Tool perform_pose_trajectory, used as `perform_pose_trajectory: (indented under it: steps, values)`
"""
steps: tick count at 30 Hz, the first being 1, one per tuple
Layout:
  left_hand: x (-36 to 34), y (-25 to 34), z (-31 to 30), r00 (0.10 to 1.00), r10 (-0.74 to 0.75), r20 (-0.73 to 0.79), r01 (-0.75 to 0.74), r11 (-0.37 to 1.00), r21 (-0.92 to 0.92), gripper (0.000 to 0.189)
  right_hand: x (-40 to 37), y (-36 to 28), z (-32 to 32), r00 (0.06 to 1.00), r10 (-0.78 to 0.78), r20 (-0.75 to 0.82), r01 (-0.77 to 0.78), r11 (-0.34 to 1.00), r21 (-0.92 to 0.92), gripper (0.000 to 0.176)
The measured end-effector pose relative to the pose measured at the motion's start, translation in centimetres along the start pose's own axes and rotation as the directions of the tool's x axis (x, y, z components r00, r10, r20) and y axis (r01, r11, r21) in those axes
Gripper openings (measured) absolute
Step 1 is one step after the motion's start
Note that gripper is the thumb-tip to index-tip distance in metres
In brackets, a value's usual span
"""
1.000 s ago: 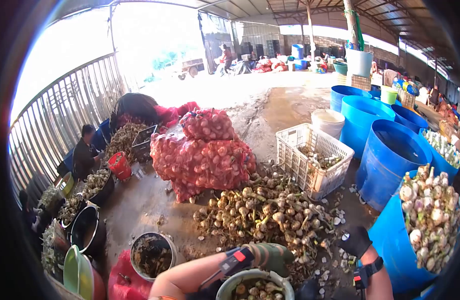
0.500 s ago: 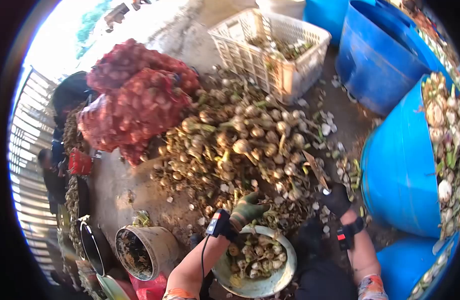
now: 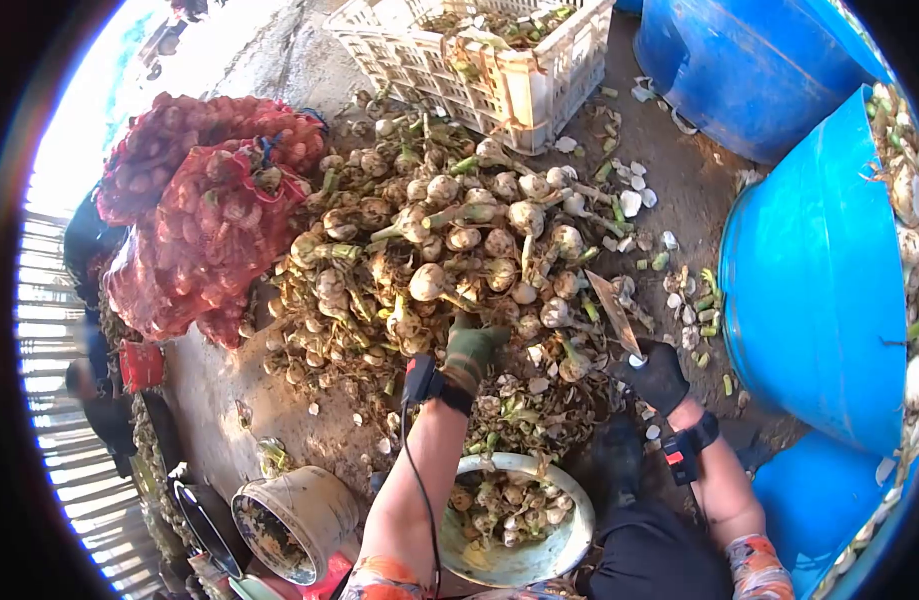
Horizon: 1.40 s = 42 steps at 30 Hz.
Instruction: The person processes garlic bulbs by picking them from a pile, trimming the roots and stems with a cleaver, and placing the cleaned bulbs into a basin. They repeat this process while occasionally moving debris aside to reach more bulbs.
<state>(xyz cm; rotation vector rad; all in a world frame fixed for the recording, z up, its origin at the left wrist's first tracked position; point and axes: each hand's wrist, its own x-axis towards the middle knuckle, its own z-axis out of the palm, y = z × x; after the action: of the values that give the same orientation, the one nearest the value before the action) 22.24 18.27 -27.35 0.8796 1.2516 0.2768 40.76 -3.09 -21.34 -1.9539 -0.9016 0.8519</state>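
Note:
A large heap of garlic bulbs with stalks lies on the ground before me. My left hand, in a green glove, reaches into the near side of the heap; its fingertips are hidden or blurred among the bulbs. In its dark glove, my right hand is closed around the handle of a knife, whose brownish blade points up and left beside the heap. Between my arms stands a round basin holding trimmed garlic bulbs.
Red mesh sacks of garlic lean at the left. A white plastic crate stands behind the heap. Blue barrels line the right side. A dirty white bucket lies tipped at lower left. Cut scraps litter the floor.
My left hand has moved forward from above the basin into the heap. My view has tilted down and closer; the right hand still holds the knife at about the same place.

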Motion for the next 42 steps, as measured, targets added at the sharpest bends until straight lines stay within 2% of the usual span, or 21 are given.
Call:
perform_pose_trajectory:
  steps: [2,4,5,6,8,9,10,12,13,17,20,22,24,26,30,31,34,36,38,40,42]
  values:
    - [4.8,-5.5,-3.3,0.984,-0.067,0.162,0.072,0.997,-0.022,0.043,0.2,-0.4,-0.1,1.000,-0.003,0.020,0.004,1.000,-0.028,0.038]
    - [4.9,-8.1,-4.7,0.994,-0.002,0.106,-0.046,0.893,0.448,0.046,0.3,-0.5,-0.2,0.991,0.084,0.104,-0.072,0.991,-0.117,0.040]
    - [4.3,-8.0,-6.2,0.957,-0.138,0.255,-0.135,0.565,0.814,0.048,0.4,-0.2,0.0,0.990,0.092,0.103,-0.080,0.990,-0.114,0.040]
    - [3.4,-8.4,-7.0,0.956,-0.146,0.255,-0.132,0.563,0.816,0.048,0.4,0.2,0.1,0.991,0.086,0.102,-0.073,0.989,-0.126,0.041]
    - [-0.4,-7.5,-7.8,0.913,-0.269,0.305,-0.378,-0.285,0.881,0.055,0.2,0.6,0.5,0.990,0.083,0.111,-0.068,0.988,-0.137,0.041]
    - [2.6,-11.9,-11.6,0.792,-0.384,0.475,-0.608,-0.569,0.554,0.061,0.2,0.7,0.7,0.987,0.092,0.133,-0.072,0.986,-0.150,0.040]
    - [2.2,-11.6,-11.9,0.792,-0.387,0.473,-0.609,-0.566,0.556,0.061,0.2,0.8,1.0,0.983,0.102,0.154,-0.076,0.984,-0.164,0.039]
    - [1.6,-11.1,-12.1,0.937,-0.279,0.208,-0.180,0.121,0.976,0.069,0.1,0.5,1.4,0.975,0.135,0.175,-0.109,0.983,-0.151,0.038]
    - [-1.3,-5.8,-8.8,0.976,-0.201,0.081,0.016,0.440,0.898,0.078,0.0,0.3,1.7,0.968,0.163,0.192,-0.138,0.981,-0.139,0.037]
    - [-3.9,0.0,-2.6,0.992,-0.129,0.010,0.031,0.312,0.949,0.080,-0.4,-1.0,2.2,0.971,0.117,0.210,-0.084,0.983,-0.160,0.036]
    - [-0.4,-5.7,-4.1,0.978,-0.174,-0.116,0.170,0.333,0.927,0.073,-0.8,-0.3,3.1,0.960,0.120,0.253,-0.068,0.976,-0.207,0.035]
    - [5.7,-13.1,-7.2,0.982,0.088,0.168,-0.130,0.956,0.263,0.066,-1.1,-1.2,3.0,0.968,0.080,0.238,-0.036,0.982,-0.183,0.037]
    - [-3.6,-4.5,-3.0,0.981,0.099,0.165,-0.127,0.978,0.167,0.057,-1.7,-1.3,3.2,0.975,0.013,0.222,0.047,0.963,-0.267,0.036]
    - [-6.5,-3.1,-2.6,0.906,0.177,0.385,-0.058,0.952,-0.301,0.057,-1.7,-2.9,3.3,0.975,-0.038,0.217,0.101,0.952,-0.287,0.032]
    - [-10.1,-0.6,-1.1,0.863,0.202,0.463,-0.170,0.979,-0.111,0.059,-1.9,-4.6,3.5,0.947,-0.245,0.210,0.303,0.898,-0.320,0.021]
    - [-10.6,1.4,-1.0,0.825,0.158,0.543,-0.349,0.898,0.269,0.058,-2.0,-5.0,3.4,0.926,-0.314,0.209,0.367,0.878,-0.306,0.019]
    - [-10.4,-1.0,-1.2,0.769,0.267,0.581,-0.170,0.961,-0.216,0.058,-2.7,-6.2,3.0,0.899,-0.386,0.207,0.433,0.853,-0.291,0.012]
    - [-10.5,-1.5,-1.8,0.751,0.323,0.576,-0.435,0.898,0.064,0.068,-3.0,-6.5,2.8,0.900,-0.369,0.233,0.427,0.855,-0.296,0.012]
    - [-11.3,-2.3,-2.0,0.750,0.137,0.648,-0.083,0.990,-0.113,0.088,-3.2,-7.3,2.3,0.886,-0.391,0.248,0.453,0.841,-0.295,0.012]
    - [-11.7,-4.0,-2.7,0.817,0.051,0.575,-0.064,0.998,0.003,0.099,-3.5,-7.6,2.2,0.874,-0.408,0.263,0.475,0.830,-0.292,0.012]
    - [-9.3,-9.9,-4.3,0.701,0.045,0.712,0.524,0.644,-0.557,0.086,-3.7,-7.8,2.4,0.838,-0.470,0.277,0.533,0.814,-0.232,0.013]
